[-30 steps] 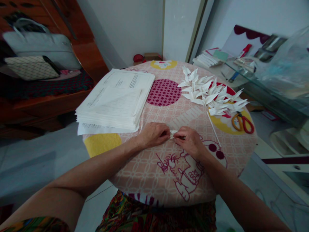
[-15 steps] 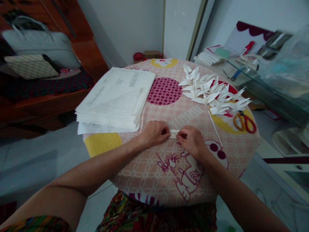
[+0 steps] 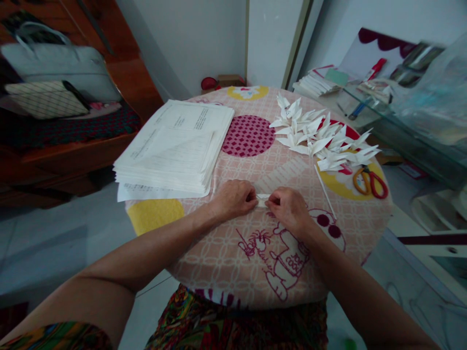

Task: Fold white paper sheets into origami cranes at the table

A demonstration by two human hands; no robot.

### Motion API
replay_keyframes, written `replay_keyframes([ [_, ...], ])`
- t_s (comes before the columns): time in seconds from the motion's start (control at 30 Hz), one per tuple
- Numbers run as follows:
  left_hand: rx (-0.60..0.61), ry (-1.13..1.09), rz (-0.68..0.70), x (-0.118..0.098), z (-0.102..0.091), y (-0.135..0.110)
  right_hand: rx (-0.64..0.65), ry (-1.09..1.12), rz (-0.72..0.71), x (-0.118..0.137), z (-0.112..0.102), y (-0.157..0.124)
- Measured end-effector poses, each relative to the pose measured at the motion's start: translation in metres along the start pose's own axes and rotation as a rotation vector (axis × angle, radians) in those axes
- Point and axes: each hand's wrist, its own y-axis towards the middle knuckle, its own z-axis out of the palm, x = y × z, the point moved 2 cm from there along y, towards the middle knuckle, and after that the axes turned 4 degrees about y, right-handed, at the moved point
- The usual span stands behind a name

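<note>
A small folded piece of white paper (image 3: 261, 200) lies between my two hands over the middle of the round table. My left hand (image 3: 239, 198) pinches its left end, fingers closed. At the right end, my right hand (image 3: 286, 206) grips it with thumb and forefinger pressed together. The fingers hide both ends of the paper. Just beyond the hands a pale strip of paper with lines (image 3: 282, 175) lies flat on the cloth. Farther back to the right, several folded white paper pieces with pointed tips (image 3: 310, 129) lie in a heap.
A thick stack of printed sheets (image 3: 175, 150) sits left of my hands. At the right are scissors (image 3: 370, 182) with orange and red handles and a thin white stick (image 3: 325, 192). A patterned cloth (image 3: 219, 262) covers the table. Beyond its right edge stands a glass shelf (image 3: 397, 126).
My right hand has shifted very slightly left along the folded paper. The left hand stays in nearly the same place, still pinching it.
</note>
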Motion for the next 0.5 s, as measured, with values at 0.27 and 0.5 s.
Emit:
replay_keyframes([
  [0.27,-0.009,0.016,0.032,-0.0019,-0.0009,-0.002,0.051,-0.026,0.063,0.0045,-0.0034,0.0029],
  [0.5,-0.079,-0.111,0.408,0.0057,0.0041,-0.0101,0.038,0.004,0.075,0.0025,-0.0033,0.0042],
])
